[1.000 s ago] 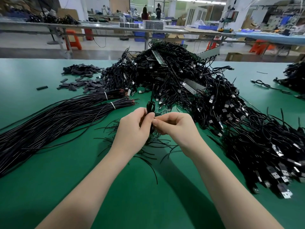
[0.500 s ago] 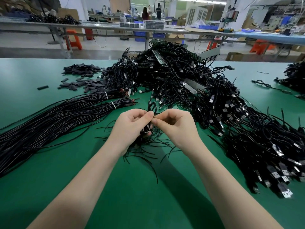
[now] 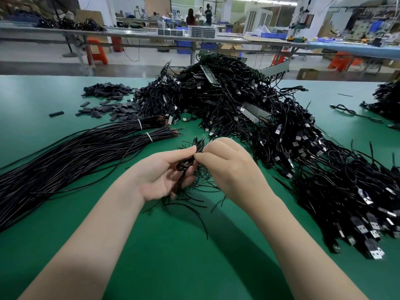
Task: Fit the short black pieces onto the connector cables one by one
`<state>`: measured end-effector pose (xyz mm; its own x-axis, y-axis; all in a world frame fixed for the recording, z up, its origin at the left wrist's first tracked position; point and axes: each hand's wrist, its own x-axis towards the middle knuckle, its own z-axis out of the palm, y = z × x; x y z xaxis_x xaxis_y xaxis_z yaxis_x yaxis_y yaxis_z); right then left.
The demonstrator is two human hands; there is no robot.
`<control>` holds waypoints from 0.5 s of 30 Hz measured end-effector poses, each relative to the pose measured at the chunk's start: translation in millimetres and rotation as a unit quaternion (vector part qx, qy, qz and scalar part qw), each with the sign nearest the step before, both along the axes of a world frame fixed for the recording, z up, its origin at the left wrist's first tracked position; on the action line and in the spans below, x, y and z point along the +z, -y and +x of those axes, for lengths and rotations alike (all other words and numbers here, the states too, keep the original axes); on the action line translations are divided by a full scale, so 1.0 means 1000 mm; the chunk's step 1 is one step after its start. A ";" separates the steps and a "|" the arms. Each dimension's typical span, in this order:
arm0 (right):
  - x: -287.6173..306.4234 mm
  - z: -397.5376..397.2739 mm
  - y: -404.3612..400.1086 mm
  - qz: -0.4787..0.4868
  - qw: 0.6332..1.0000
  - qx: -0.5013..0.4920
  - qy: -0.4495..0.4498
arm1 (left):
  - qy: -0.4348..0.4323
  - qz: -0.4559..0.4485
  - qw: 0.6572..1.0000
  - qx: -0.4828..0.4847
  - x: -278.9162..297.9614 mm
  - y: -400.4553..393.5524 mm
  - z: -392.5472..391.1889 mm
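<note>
Nearest, the left hand [image 3: 164,176] curls its grip round a looped black cable [image 3: 184,165] while the right hand [image 3: 225,163] pinches something small at the cable's upper end, too hidden between the fingertips to tell whether it is a short black piece. Just behind them on the green worktop [image 3: 194,256] lie two tied bundles of bare-ended cables [image 3: 86,152] on the left and a great heap of connector cables [image 3: 281,148] on the right. Farther left sits the pile of short black pieces [image 3: 112,105], still plentiful, so I judge most of the fitting remains to do.
</note>
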<state>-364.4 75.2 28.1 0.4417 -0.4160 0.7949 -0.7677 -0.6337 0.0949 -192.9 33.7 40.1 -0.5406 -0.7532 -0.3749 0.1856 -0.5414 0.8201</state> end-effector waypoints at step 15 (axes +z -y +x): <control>0.008 0.003 -0.002 0.384 0.784 0.051 0.485 | 0.015 -0.206 0.977 0.050 0.005 -0.009 -0.004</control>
<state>-361.0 77.1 35.9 -0.1542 -0.9380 0.3105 -0.1839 -0.2815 -0.9418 -196.6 42.6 45.5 -0.4496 -0.8921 -0.0443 0.1924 -0.1451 0.9705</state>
